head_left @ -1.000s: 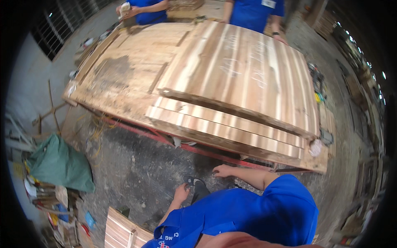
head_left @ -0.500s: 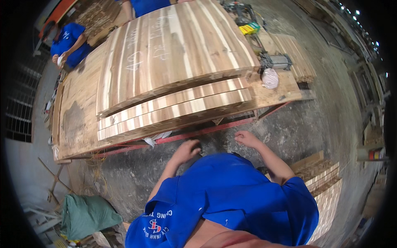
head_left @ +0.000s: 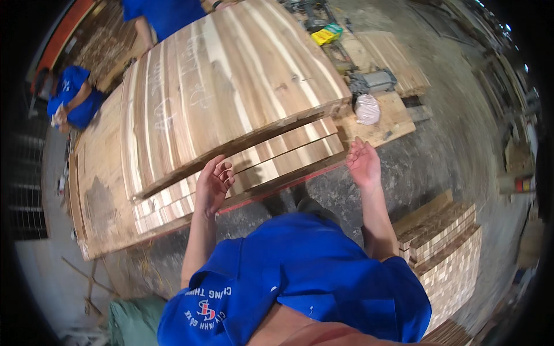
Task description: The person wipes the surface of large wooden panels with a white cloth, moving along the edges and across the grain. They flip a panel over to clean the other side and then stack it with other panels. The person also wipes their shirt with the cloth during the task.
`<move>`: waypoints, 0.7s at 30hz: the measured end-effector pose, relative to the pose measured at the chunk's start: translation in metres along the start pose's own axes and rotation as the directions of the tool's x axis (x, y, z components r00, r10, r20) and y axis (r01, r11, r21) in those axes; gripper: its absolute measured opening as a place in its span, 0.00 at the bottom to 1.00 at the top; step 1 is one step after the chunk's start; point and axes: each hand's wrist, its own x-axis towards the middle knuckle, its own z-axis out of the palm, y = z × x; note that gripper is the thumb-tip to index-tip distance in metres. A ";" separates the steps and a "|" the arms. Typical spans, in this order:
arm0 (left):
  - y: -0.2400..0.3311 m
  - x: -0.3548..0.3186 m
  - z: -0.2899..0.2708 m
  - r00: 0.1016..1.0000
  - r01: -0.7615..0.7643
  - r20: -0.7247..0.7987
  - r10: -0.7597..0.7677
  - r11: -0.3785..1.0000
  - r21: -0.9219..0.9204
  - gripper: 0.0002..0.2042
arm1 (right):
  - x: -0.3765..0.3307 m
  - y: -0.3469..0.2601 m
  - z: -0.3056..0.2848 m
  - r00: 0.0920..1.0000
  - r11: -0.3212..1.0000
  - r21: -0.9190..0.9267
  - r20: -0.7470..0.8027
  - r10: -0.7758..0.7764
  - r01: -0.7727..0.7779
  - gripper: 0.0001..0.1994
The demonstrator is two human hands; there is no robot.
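Note:
My left hand (head_left: 212, 185) is raised with its fingers apart, just in front of the near edge of a stack of striped wooden panels (head_left: 231, 92). It holds nothing. My right hand (head_left: 363, 161) is also empty and spread, at the right end of the lower boards (head_left: 271, 164), close to them. I cannot tell whether either hand touches the wood. My blue shirt (head_left: 306, 282) fills the lower middle of the view.
The panels lie on a wide wooden bench (head_left: 98, 196) with a red lower rail. A clear plastic bag (head_left: 367, 109) and a metal tool (head_left: 372, 81) sit at its right end. Stacked wood blocks (head_left: 447, 248) stand at my right. Two people in blue (head_left: 72, 104) work beyond.
The view has swung and drawn nearer to the bench. Both my hands have risen from near the floor to the front edge of the stacked panels.

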 end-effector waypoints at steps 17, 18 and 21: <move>0.060 -0.037 -0.114 0.940 -0.239 0.340 0.016 -0.678 0.695 0.52 | 0.016 0.178 0.165 0.575 -0.588 -0.167 0.532 0.622 0.791 0.51; 0.061 -0.036 -0.121 0.946 -0.250 0.325 -0.001 -0.644 0.723 0.52 | 0.018 0.184 0.165 0.590 -0.650 -0.059 0.485 0.645 0.758 0.51; 0.057 -0.031 -0.135 0.942 -0.283 0.335 -0.016 -0.573 0.769 0.53 | 0.014 0.189 0.168 0.645 -0.657 -0.130 0.402 0.650 0.743 0.52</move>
